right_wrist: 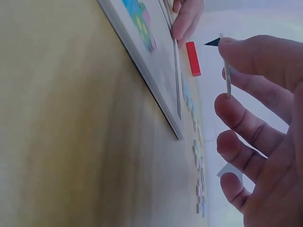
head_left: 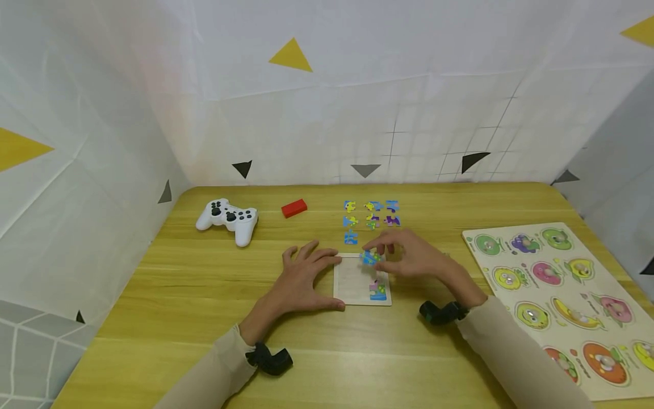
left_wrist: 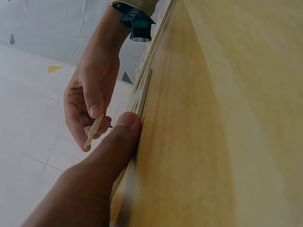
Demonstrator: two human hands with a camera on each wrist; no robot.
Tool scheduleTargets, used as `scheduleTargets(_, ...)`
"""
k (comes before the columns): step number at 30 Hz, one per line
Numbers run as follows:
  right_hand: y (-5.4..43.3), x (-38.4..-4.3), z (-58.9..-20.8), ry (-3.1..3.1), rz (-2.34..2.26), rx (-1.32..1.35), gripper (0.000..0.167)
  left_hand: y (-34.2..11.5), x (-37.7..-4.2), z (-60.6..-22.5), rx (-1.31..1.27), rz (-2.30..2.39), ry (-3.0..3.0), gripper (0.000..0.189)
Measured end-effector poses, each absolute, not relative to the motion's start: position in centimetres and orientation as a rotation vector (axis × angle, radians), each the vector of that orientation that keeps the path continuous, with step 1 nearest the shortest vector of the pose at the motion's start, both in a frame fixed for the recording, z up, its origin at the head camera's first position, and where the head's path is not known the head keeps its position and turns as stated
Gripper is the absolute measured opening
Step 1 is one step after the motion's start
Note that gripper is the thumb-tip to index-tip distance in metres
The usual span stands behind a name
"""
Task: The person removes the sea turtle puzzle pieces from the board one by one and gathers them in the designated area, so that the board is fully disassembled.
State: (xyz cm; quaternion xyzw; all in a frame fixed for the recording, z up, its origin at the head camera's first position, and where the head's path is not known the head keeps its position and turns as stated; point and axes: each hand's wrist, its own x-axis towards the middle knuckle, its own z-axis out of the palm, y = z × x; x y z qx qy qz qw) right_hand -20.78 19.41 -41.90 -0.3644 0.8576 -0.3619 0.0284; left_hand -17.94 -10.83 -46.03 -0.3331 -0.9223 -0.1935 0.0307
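Observation:
A shallow wooden puzzle tray (head_left: 351, 288) lies on the table with a small patch of joined pieces (head_left: 378, 290) in its near right corner. My left hand (head_left: 306, 279) is spread along the tray's left side. Its thumb (left_wrist: 127, 120) touches the edge near the close corner, and the fingertips reach the far corner. Above the tray's far right part, my right hand (head_left: 409, 254) pinches a blue, yellow and green jigsaw piece (head_left: 370, 258) between thumb and fingers. Edge-on, the thin piece (right_wrist: 227, 78) shows in the right wrist view, raised off the tray.
Several loose jigsaw pieces (head_left: 350, 221) lie in rows beyond the tray. A red block (head_left: 294, 208) and a white game controller (head_left: 230, 218) sit at the back left. On the right is a large wooden fruit puzzle board (head_left: 557, 301). White cloth walls surround the table.

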Motion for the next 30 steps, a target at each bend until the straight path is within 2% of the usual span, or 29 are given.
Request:
scheduleTargets(19,20.3,-23.7,-41.9,2.789,-0.912,-1.146,0.035,-10.9,-18.0,-46.1,-1.032,-0.603,-2.842,0.095)
scheduleTargets(30,20.2,-24.5,-41.9,2.803,-0.809,-1.002,0.037,-10.9,-18.0,-46.1,-1.031,-0.609,-2.842,0.094)
